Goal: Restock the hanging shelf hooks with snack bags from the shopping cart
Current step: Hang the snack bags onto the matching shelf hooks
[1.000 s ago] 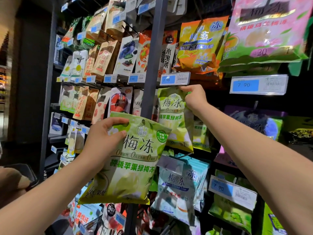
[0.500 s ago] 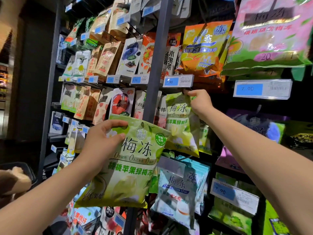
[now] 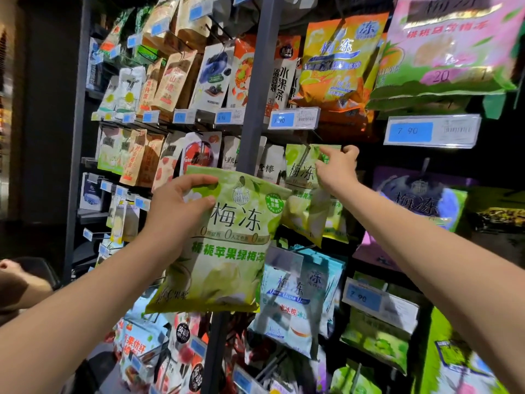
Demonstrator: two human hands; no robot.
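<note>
Your left hand (image 3: 181, 207) clasped the spare green plum-jelly bag (image 3: 227, 251) by its upper left corner, thumb across the front and fingers curled over the top edge. That grasp looked the same across the last second. The bag hung from it in front of the grey shelf post (image 3: 255, 109), not yet on any peg. Your right hand (image 3: 338, 167) was where the change came. A second before, it was closed over the top of the hanging green plum-jelly bag (image 3: 302, 191), right up under the blue price tag (image 3: 294, 118). Now it sat lower and further right, with only the fingertips and thumb pinching the bag's upper right corner. The header was uncovered, and the wire hook (image 3: 306, 152) appeared to run through it. I judged from this that the bag had seated on the hook, and that your right hand was only steadying it or about to let go. Whether the hook passed cleanly through the hang hole was too small to tell. The hung bag tilted a little, its lower left edge tucked behind the spare one, and more green packs showed behind it on the same peg. For the restock, that meant one bag was probably delivered and the next was already up at shelf height just beside the same hook. The spare bag's own hang hole lay near the middle of its top edge, clear of your left fingers, so it could be offered to the hook once your right hand was free. The pale blue jelly bags (image 3: 292, 297) on the row below were untouched.
</note>
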